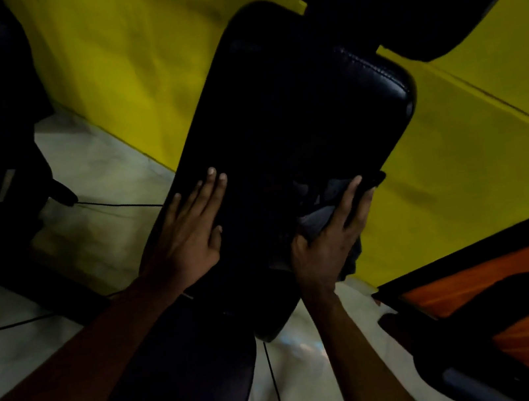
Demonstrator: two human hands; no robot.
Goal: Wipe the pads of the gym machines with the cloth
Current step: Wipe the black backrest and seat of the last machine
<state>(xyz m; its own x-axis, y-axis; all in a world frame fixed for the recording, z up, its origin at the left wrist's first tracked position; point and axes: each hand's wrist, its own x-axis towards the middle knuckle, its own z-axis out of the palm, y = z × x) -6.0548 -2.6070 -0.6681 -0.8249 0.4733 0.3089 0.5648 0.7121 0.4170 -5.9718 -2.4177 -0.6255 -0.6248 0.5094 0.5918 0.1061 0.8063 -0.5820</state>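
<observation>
Pale floor tiles (105, 232) and a yellow wall (131, 65) lie dim behind a long black pad (292, 99) that slants away. Nearest, the right hand (327, 242) lies with fingers stretched over a bunched grey cloth (316, 219), pressing it on the pad's right edge, while the left hand (185, 237) rests flat, fingers straight, on the left edge. Farther off, the pad's stitched far corner shows a faint gloss.

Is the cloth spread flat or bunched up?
Bunched: the cloth lies crumpled in folds under the right hand on the pad.
</observation>
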